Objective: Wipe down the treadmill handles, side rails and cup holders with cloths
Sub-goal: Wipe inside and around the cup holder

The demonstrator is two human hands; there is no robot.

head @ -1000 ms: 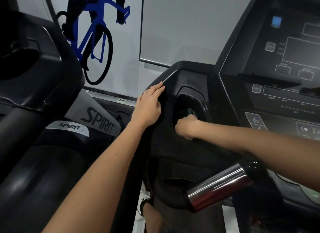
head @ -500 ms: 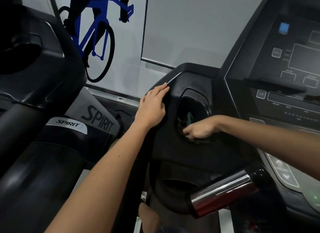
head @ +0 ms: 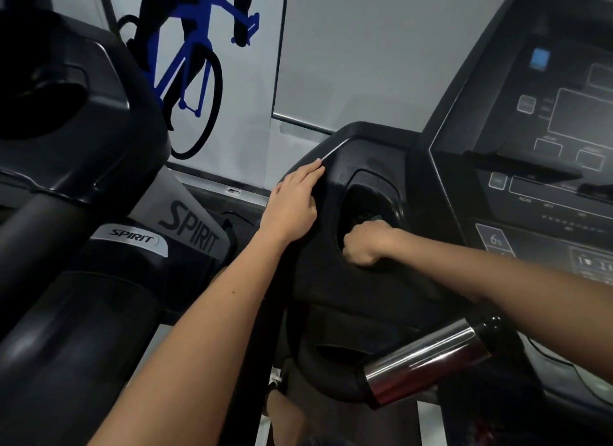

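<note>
Right hand wiping inside the left-side cup holder, left hand bracing on the console edge

Right hand (head: 363,243) clenched into a fist at the lower rim of the deep oval black plastic cup holder (head: 391,193), a bit of dark cloth (head: 373,218) peeking above the knuckles, most of it hidden so grip on it only judged; left hand (head: 293,206) flat, fingers loose and extended, resting on the outer edge of the black treadmill console (head: 335,279), grasping nothing; holder lies just right of the left hand, directly ahead of the right fist, long axis running up and away from the person, so right hand is nearer and likely sweeps upward along it; chrome cylindrical handle grip (head: 424,366) below, apart from both hands, looks not yet reached
</note>
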